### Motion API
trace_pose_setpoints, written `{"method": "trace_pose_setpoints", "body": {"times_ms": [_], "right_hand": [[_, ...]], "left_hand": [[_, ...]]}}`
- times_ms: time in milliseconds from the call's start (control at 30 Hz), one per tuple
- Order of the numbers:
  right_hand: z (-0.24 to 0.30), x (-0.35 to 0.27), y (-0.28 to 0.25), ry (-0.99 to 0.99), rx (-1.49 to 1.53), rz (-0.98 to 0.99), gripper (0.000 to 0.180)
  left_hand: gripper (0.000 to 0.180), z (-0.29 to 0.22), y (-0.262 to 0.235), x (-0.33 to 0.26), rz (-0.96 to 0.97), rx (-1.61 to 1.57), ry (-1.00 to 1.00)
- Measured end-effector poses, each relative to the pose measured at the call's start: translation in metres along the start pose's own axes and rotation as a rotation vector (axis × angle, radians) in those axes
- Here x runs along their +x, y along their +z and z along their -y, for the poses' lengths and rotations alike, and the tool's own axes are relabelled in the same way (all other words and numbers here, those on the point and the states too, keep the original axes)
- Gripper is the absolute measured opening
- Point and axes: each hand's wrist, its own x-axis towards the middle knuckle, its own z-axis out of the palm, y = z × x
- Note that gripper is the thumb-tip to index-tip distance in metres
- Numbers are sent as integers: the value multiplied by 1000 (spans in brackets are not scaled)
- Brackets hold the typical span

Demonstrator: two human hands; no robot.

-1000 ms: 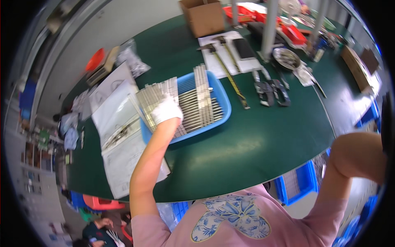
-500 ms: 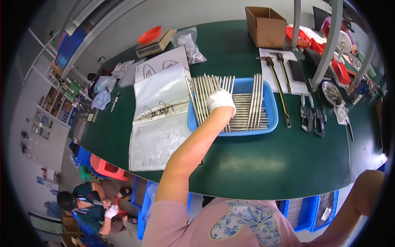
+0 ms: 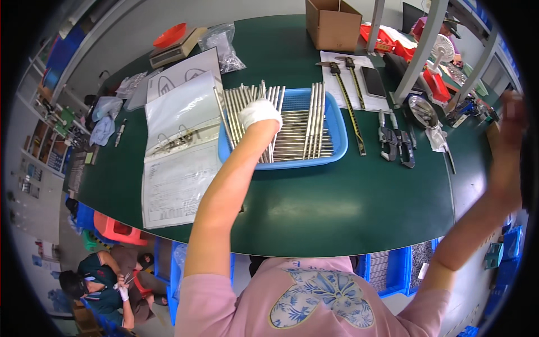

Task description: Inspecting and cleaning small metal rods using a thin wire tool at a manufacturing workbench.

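Observation:
A blue plastic basket (image 3: 338,126) on the green table holds many slim metal rods. Some lie flat across its bottom (image 3: 292,135); others lean in a row on its left side, and a few more rods (image 3: 314,121) lean at the right. My left hand (image 3: 261,112), in a white glove, is over the left row and touches the rods there. One rod tip rises just beyond the glove; the fingers are hidden beneath it. My right hand (image 3: 512,109) is raised at the far right rim, dark and partly cut off, its fingers unclear.
An open binder (image 3: 179,185) lies left of the basket. On the right are calipers (image 3: 348,101), a phone (image 3: 373,82), micrometers (image 3: 396,137) and a metal bowl (image 3: 421,112). A cardboard box (image 3: 334,25) and a scale (image 3: 177,48) stand behind. A person (image 3: 106,286) sits at lower left.
The view has shifted, moving the table leftward in the picture. My right forearm has come up, bringing the hand into view at the right. My left hand stays over the leaning rods.

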Motion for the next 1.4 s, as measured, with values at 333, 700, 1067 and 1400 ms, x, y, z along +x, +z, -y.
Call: {"method": "trace_pose_setpoints", "body": {"times_ms": [333,700,1067,1400], "right_hand": [[-26,-124,88,102,-85,261,6],[-43,-122,101,-49,-70,449,12],[-44,-122,98,-38,-54,541,12],[-34,-127,101,252,132,351,11]], "left_hand": [[30,-7,-1,-61,-102,-1761,529],[15,-33,-3,-110,649,-1951,452],[15,-31,2,-105,742,-2120,397],[16,-32,0,-121,908,-2135,397]]}}
